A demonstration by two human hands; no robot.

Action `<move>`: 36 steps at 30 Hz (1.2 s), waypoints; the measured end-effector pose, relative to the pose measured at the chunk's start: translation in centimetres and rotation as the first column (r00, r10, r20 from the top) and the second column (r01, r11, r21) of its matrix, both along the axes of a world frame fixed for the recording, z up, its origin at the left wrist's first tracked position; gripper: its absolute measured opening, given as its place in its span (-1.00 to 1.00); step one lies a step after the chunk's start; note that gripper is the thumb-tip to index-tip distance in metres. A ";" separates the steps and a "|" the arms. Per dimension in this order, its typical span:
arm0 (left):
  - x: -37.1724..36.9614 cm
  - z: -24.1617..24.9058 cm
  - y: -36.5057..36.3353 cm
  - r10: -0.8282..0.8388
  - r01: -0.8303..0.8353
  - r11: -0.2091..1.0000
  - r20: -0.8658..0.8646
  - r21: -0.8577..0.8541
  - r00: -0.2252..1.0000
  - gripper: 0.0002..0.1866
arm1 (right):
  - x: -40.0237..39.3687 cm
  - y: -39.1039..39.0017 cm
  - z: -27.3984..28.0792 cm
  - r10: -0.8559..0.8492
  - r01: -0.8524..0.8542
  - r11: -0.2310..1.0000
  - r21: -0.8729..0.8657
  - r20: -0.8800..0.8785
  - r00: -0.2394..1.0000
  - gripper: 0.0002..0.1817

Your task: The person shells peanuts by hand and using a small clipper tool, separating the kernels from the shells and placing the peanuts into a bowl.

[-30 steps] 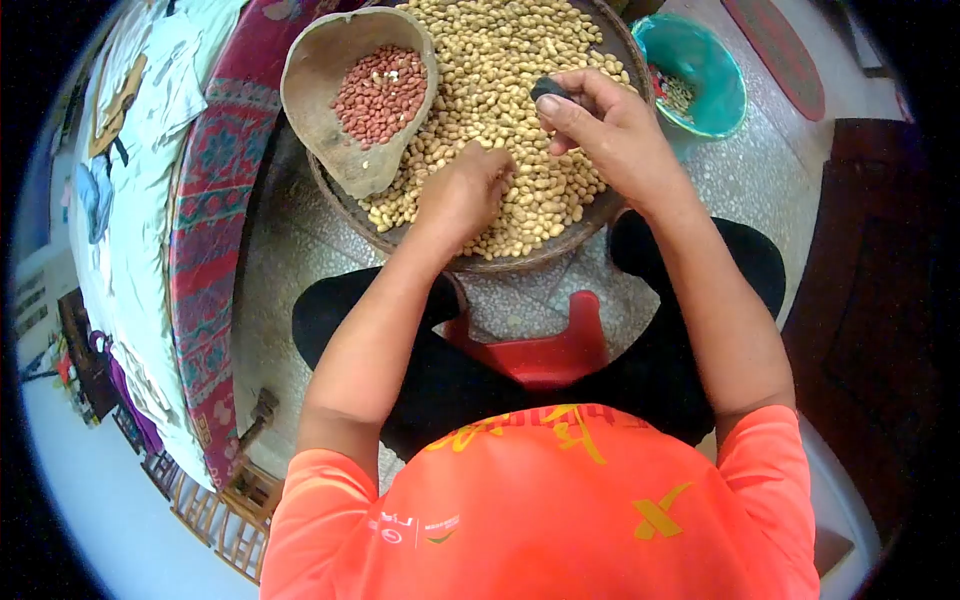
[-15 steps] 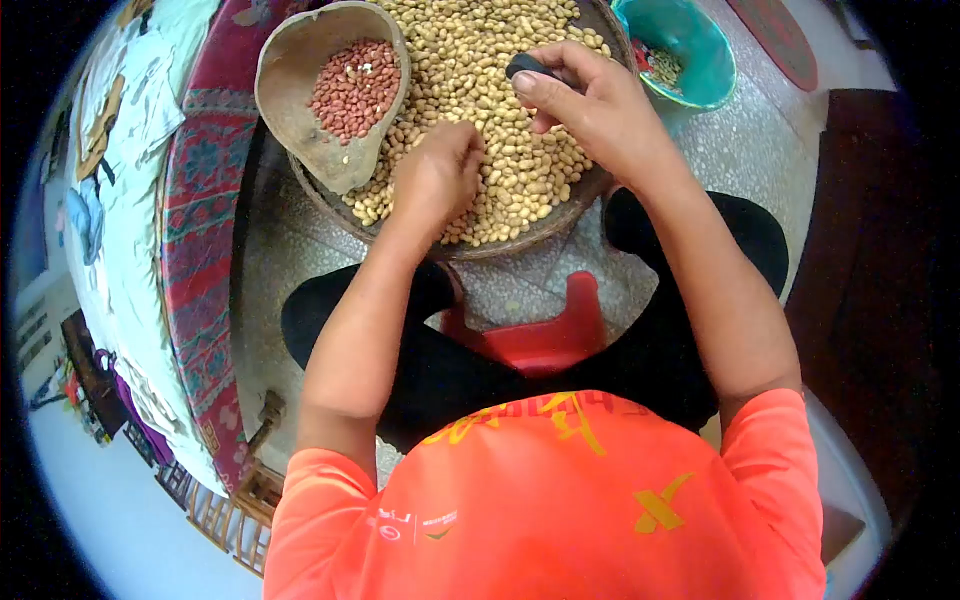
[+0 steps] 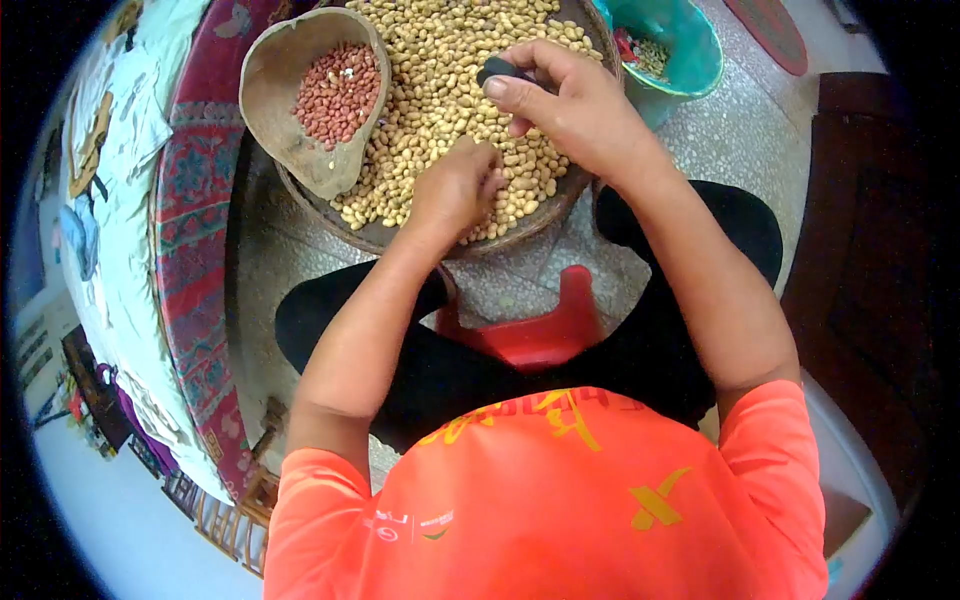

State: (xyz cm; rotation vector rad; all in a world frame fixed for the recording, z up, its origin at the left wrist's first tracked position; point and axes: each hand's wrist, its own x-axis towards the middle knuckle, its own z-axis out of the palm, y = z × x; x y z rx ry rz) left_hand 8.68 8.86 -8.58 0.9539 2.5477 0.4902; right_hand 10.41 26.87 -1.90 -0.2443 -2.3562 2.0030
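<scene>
Unshelled peanuts (image 3: 430, 75) fill a wide round tray (image 3: 335, 222) in front of my knees. My left hand (image 3: 456, 190) is down at the near part of the pile, its fingers curled inward; I cannot tell what they hold. Higher over the pile, my right hand (image 3: 575, 105) grips a short, rounded black object (image 3: 502, 70) between thumb and fingers. On the left side of the tray rests a gourd scoop (image 3: 262, 95), with red shelled peanut kernels (image 3: 338, 95) inside.
A teal bucket (image 3: 700, 72) with some contents stands just right of the tray. Between my legs is a red plastic stool (image 3: 525, 340). A bed with a patterned red cloth (image 3: 195, 255) runs along the left. Far right is a dark brown panel (image 3: 870, 230).
My left hand has moved right across the peanuts, closer to below my right hand. My right hand keeps its hold on the black object. The whole view has shifted slightly.
</scene>
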 end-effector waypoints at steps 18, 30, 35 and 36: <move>-2.7 5.3 -2.2 -0.303 -0.839 0.341 0.894 0.425 0.330 -0.81 | 0.8 -0.4 0.9 0.251 -0.250 0.967 0.057 -0.015 0.968 -0.72; -2.6 5.6 -2.2 -0.299 -0.855 0.340 0.907 0.391 0.295 -0.79 | 1.1 -1.2 1.2 0.309 -0.233 0.898 0.373 -0.160 0.938 -0.69; -2.7 5.2 -2.5 -0.353 -0.871 0.327 0.902 0.367 0.248 -0.86 | 1.1 -1.6 1.1 0.303 -0.206 0.882 0.425 -0.174 0.937 -0.69; -2.7 5.3 -2.4 -0.342 -0.869 0.329 0.904 0.370 0.256 -0.86 | 1.1 -1.6 1.1 0.304 -0.202 0.876 0.437 -0.176 0.936 -0.70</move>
